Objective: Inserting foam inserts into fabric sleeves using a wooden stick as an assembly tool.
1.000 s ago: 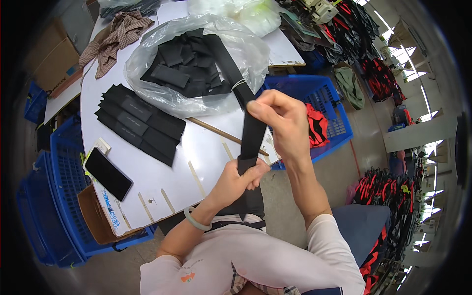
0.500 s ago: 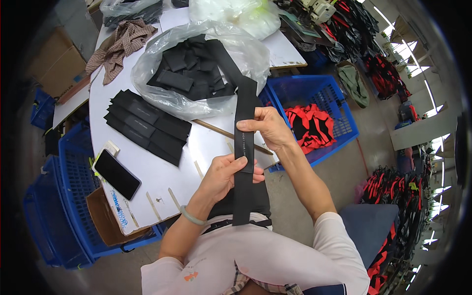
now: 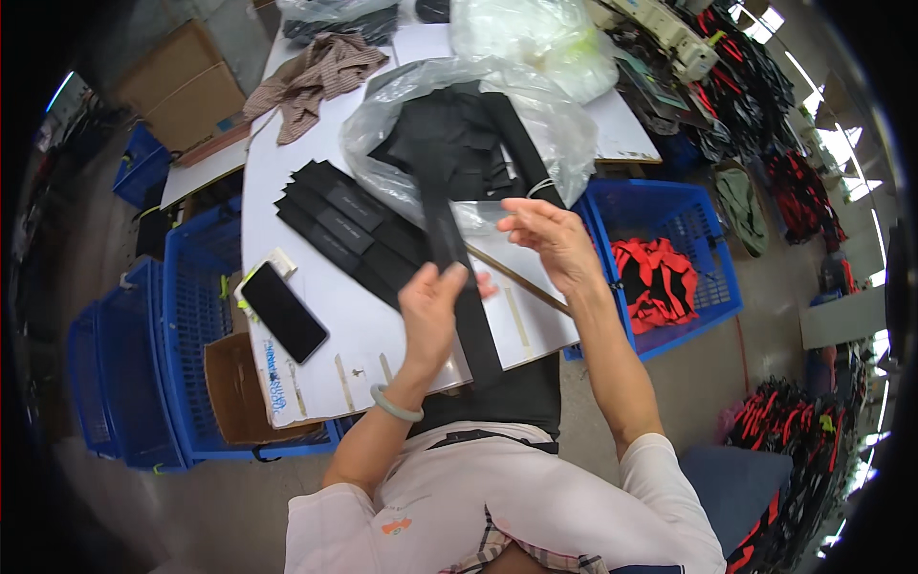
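A long black fabric strap [image 3: 476, 335] runs from the clear plastic bag [image 3: 564, 124] down over the table's front edge. My left hand [image 3: 432, 311], a pale bangle on its wrist, is closed round the strap's middle, thumb on top. To the right of the strap, my right hand [image 3: 557, 247] is held up off it, fingers loosely stretched and slightly blurred, with nothing visible in them. Inside the bag lies a heap of folded black strips [image 3: 421, 129]. A fanned stack of black strips with small printing [image 3: 349, 225] lies left of the strap.
On the white table [image 3: 316, 383] lie a phone [image 3: 285, 311], a thin wooden stick [image 3: 521, 279] and a checked cloth [image 3: 320, 77]. A blue basket [image 3: 712, 311] holding red and black pieces [image 3: 655, 282] stands right. Blue crates [image 3: 177, 316] and a cardboard box [image 3: 234, 387] stand left.
My right hand has let go of the strap and moved off to its right. The strap has swung to a slant across the table, still in my left hand. The view has shifted.
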`<state>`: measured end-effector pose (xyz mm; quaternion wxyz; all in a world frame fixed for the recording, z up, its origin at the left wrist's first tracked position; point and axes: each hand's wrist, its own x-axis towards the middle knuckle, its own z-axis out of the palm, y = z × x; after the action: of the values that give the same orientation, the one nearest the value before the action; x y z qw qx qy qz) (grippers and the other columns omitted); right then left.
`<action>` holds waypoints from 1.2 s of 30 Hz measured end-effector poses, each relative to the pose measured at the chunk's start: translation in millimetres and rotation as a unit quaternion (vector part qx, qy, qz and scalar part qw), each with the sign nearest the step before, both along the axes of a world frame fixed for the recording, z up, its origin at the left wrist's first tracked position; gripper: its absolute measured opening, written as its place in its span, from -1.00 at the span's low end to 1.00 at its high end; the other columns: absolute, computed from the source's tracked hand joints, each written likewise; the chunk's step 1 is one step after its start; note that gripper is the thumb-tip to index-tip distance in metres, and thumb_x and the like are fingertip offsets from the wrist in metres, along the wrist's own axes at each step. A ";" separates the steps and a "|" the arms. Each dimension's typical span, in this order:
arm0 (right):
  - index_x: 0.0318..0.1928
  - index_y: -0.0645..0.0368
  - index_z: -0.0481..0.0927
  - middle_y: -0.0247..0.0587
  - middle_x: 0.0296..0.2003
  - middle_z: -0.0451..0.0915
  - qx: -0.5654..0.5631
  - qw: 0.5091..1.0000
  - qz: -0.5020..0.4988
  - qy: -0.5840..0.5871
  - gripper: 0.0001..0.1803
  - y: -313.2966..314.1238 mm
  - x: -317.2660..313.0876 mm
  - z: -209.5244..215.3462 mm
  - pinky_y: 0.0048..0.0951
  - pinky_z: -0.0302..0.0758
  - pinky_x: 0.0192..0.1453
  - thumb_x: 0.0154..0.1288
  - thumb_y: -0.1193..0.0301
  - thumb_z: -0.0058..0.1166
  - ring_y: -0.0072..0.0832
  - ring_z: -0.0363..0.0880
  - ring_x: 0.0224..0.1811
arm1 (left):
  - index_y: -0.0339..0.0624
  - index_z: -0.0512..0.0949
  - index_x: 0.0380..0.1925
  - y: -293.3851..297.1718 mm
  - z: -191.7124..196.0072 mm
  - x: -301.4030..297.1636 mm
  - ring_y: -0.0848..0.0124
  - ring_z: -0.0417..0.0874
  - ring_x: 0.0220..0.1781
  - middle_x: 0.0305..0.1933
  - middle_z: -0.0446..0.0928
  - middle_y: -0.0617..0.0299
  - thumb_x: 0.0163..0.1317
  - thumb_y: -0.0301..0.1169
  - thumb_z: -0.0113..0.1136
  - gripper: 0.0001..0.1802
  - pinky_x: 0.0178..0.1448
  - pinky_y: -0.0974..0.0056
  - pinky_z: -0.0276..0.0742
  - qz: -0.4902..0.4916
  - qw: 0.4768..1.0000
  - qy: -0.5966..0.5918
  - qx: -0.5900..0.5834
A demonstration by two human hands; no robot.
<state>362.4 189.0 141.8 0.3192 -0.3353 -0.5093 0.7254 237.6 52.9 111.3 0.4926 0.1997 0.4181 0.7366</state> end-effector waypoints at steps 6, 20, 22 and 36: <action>-0.25 0.27 0.62 -0.28 -0.44 0.64 0.007 0.997 -0.041 -0.063 -0.79 7.8 5.0 -28.0 -0.64 0.38 -0.30 0.22 0.36 0.12 -0.68 0.51 -0.46 | -0.32 0.10 0.17 26.0 -34.5 -120.0 0.38 0.54 -0.66 -0.50 0.52 0.04 0.22 -0.43 0.12 -0.41 -0.66 0.32 0.47 0.253 0.938 0.179 -0.153; -0.32 0.16 0.60 -0.25 -0.37 0.48 0.653 0.693 -0.134 -0.274 -0.78 60.0 -119.6 -67.7 -0.30 0.38 -0.22 -0.07 0.44 0.22 -0.34 0.47 -0.24 | -0.17 0.21 0.26 19.3 -40.8 -127.9 0.48 0.41 -0.76 -0.79 0.39 0.24 0.20 -0.29 0.14 -0.37 -0.59 0.35 0.31 0.222 0.819 0.439 -0.293; -0.34 0.18 0.58 -0.26 -0.38 0.48 0.658 0.684 -0.141 -0.280 -0.81 67.3 -119.8 -77.7 -0.31 0.37 -0.25 -0.06 0.46 0.20 -0.35 0.47 -0.25 | -0.27 0.34 0.15 16.8 -31.0 -122.0 0.58 0.35 -0.76 -0.78 0.38 0.32 0.24 -0.35 0.10 -0.52 -0.63 0.39 0.28 0.218 0.876 0.373 -0.214; -0.48 0.26 0.53 -0.27 -0.51 0.50 0.544 0.785 -0.177 -0.237 -0.76 68.2 -121.4 -66.4 -0.32 0.38 -0.31 -0.14 0.42 0.32 -0.34 0.45 -0.42 | -0.45 0.29 0.11 55.8 -7.0 -78.3 0.39 0.61 -0.21 -0.12 0.52 -0.01 0.24 -0.38 0.12 -0.50 -0.20 0.35 0.63 0.013 0.995 0.051 -0.084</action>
<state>241.0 257.2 75.3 0.4410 -0.3513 -0.8109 0.1566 159.4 108.7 104.3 0.4759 0.1898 0.5057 0.6941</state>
